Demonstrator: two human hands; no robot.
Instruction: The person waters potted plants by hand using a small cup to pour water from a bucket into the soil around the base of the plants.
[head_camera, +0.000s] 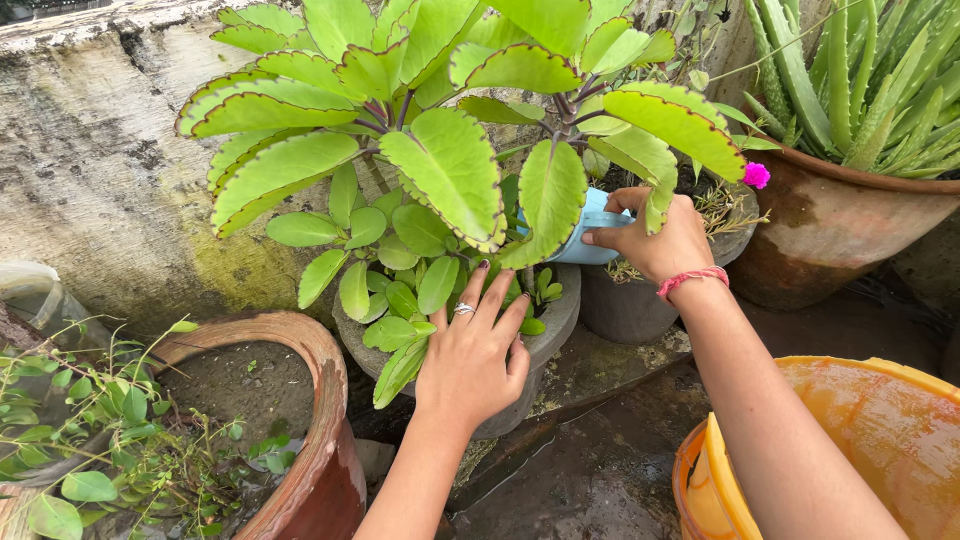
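Blue plastic mug (590, 238) sits tipped in our right hand (655, 238), fingers wrapped round its body & thumb on top, mouth aimed left under the big scalloped leaves (450, 170) toward the grey pot (548, 335). Left hand (472, 358) reaches into that pot w/ fingers spread apart, pressing low leaves aside near the rim, ring on one finger; it grips nothing. We can't see water leaving the mug, since a leaf covers the lip. To do this well, we judge: keep the mug low, close to the soil, so the pour lands at the stem base & not on foliage. Tip slowly; a fast dump would likely wash soil over the rim onto the wet floor (590, 470). Left hand should hold leaves back gently, no bending of the stems, as these fleshy leaves prob. snap easily. Spread the pour round the pot, not one spot. Right wrist wears a pink band (692, 280); watch it doesn't snag the small pot (625, 300) w/ its pink flower (757, 175) just behind. Orange bucket (860, 450) stands near our right forearm, handy for refills. Terracotta pot (300, 420) sits left of the grey one, another w/ aloe (870, 90) at far right, both apart from our hands.
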